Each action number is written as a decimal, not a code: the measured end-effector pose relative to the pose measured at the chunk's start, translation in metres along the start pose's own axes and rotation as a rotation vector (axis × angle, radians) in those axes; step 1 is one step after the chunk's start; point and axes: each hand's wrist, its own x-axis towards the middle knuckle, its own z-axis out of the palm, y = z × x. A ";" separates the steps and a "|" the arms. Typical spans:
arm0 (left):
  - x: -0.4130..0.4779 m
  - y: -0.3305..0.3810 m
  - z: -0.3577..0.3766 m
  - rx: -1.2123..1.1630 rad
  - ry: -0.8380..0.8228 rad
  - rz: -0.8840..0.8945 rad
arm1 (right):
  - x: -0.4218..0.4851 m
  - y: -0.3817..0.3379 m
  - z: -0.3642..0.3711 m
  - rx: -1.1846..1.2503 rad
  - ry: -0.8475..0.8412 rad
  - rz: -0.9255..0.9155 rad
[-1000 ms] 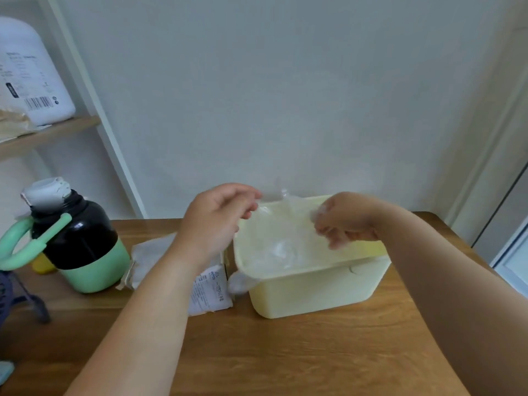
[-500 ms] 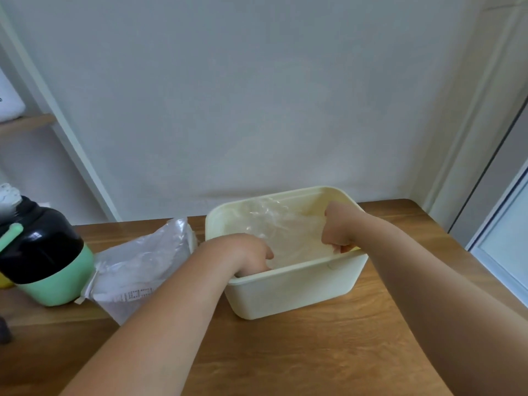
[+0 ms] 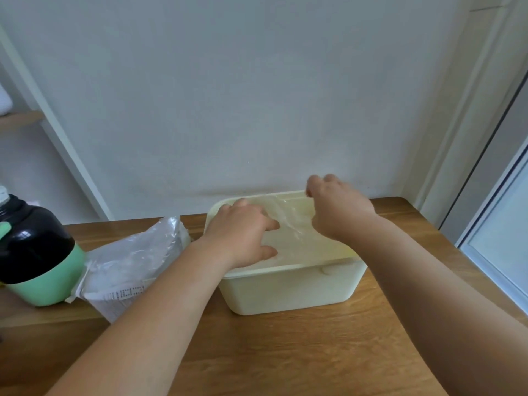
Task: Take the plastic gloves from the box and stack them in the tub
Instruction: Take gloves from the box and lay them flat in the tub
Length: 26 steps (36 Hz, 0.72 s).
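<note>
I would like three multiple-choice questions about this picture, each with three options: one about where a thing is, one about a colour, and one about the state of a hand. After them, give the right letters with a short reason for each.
1. Where does the plastic bag lie?
A. On the table, left of the tub
B. Inside the tub
C. On the tub's right side

2. What colour is the tub?
A. Blue
B. Pale yellow
C. Black

3. What is the left hand doing?
A. Hanging idle beside the table
B. Gripping the bag
C. Pressing with spread fingers on the clear glove in the tub

Answers:
1 A: the bag lies next to the tub's left wall.
2 B: its walls and rim are pale yellow.
3 C: its fingers lie spread on the glove, inside the rim.
</note>
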 end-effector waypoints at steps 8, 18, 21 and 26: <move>0.009 0.006 0.007 -0.110 -0.609 -0.107 | 0.010 -0.013 0.027 -0.086 -0.726 -0.117; -0.005 -0.011 0.002 -0.340 -0.055 -0.109 | 0.007 -0.010 0.024 0.012 -0.593 -0.061; -0.026 -0.028 -0.007 -0.486 0.256 -0.131 | 0.002 -0.020 0.012 0.175 -0.373 -0.069; -0.065 -0.059 -0.012 -0.683 0.504 -0.290 | -0.003 -0.053 0.003 0.462 -0.187 -0.165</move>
